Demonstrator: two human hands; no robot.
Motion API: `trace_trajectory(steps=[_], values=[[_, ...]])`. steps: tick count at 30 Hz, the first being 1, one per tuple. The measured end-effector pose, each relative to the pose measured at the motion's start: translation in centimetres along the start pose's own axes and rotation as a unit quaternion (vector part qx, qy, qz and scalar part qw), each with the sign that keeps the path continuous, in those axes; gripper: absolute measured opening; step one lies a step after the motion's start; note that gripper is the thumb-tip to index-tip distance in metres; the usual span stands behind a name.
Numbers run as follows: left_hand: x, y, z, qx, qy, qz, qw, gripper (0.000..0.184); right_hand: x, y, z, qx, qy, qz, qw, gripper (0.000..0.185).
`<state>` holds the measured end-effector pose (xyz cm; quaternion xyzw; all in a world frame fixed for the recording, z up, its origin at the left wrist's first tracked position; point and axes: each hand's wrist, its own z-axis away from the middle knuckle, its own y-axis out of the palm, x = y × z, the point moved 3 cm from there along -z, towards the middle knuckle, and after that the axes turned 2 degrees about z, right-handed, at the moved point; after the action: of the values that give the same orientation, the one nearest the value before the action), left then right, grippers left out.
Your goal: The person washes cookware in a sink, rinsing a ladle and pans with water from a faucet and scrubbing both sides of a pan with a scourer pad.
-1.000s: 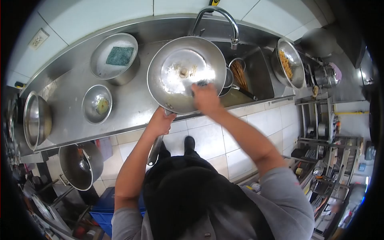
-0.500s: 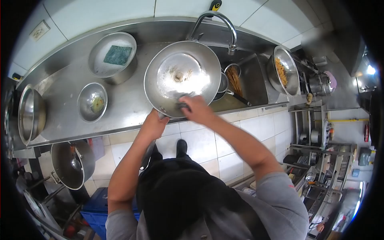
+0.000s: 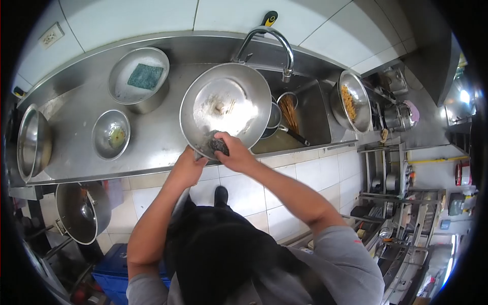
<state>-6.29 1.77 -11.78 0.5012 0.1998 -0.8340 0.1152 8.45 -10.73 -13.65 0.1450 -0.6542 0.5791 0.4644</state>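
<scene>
A wide silver frying pan [image 3: 249, 109] is tilted over the counter and the sink's left edge, its inside facing me. Brown marks show around the middle of its bottom. My left hand [image 3: 188, 169] is closed around the pan's handle at the near rim. In my right hand [image 3: 238, 155] is a dark steel wool scrubber [image 3: 218, 145], pressed against the pan's inner wall close to the handle. The fingers of my right hand are wrapped over the scrubber.
The sink [image 3: 319, 114] holds a black-handled pan and a container of thin sticks [image 3: 288, 113]. A curved faucet [image 3: 291, 53] rises behind. Left stand a basin with a green scouring pad [image 3: 146, 76] and a small bowl [image 3: 104, 124]. At right sits a bowl of orange pieces [image 3: 360, 109].
My right hand and the scrubber have moved left along the pan's near wall, closer to the handle. My left hand keeps its hold. The whole view has shifted slightly.
</scene>
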Motion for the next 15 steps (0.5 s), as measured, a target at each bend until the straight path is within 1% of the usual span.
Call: trace_trajectory(steps=[1,2,3,4,5,6,8,9,10,11,12,13,14,15], values=[[-1.1,-0.6,1.0,0.029,-0.061,-0.006,0.998,0.052,-0.5,-1.9,-0.3,0.058,-0.027,0.121,0.991,0.042],[-2.0,-1.1,1.7,0.058,-0.121,-0.013,0.991,0.052,-1.5,-4.7,-0.9,0.113,-0.054,0.240,0.963,0.041],[-1.5,-1.1,1.5,0.056,-0.118,-0.015,0.991,0.052,-2.5,-7.7,-2.4,0.112,-0.099,0.453,0.879,0.036],[-0.5,-0.8,1.3,0.040,-0.088,-0.020,0.995,0.050,-3.3,-11.0,-4.6,0.094,-0.157,0.511,0.840,0.035],[-0.8,-0.8,1.5,0.021,-0.060,-0.022,0.998,0.049,-2.5,-13.2,-6.2,0.031,-0.234,0.536,0.811,0.037],[-1.0,-0.7,1.7,0.019,-0.064,-0.019,0.998,0.049,-2.9,-12.6,-6.3,0.036,-0.237,0.535,0.810,0.037],[-2.2,-1.0,2.0,0.046,-0.090,0.031,0.994,0.044,-3.4,-10.8,-6.6,-0.069,-0.215,0.567,0.792,0.036],[-2.0,-1.4,1.7,0.041,-0.086,0.028,0.995,0.044,-3.8,-8.6,-5.1,-0.018,-0.055,0.489,0.870,0.037],[-1.1,-1.3,1.5,0.069,-0.126,0.113,0.983,0.042,-4.7,-6.4,-3.3,0.002,-0.041,0.403,0.914,0.042],[-0.4,-1.2,1.4,0.098,-0.165,0.198,0.961,0.040,-3.0,-6.5,-2.5,0.057,0.010,0.330,0.942,0.044],[-0.2,-1.6,1.3,0.093,-0.165,0.199,0.961,0.040,-1.4,-7.0,-1.9,0.114,0.064,0.253,0.959,0.047],[0.2,-1.4,1.5,0.135,-0.206,0.238,0.940,0.035,-1.9,-7.4,-3.1,0.115,0.063,0.251,0.959,0.047],[0.5,-1.2,1.6,0.178,-0.245,0.274,0.913,0.030,-2.5,-8.5,-5.1,0.049,0.019,0.291,0.955,0.048],[0.6,-0.8,1.6,0.179,-0.238,0.264,0.917,0.025,-2.8,-9.2,-6.2,-0.018,-0.023,0.331,0.943,0.050]])
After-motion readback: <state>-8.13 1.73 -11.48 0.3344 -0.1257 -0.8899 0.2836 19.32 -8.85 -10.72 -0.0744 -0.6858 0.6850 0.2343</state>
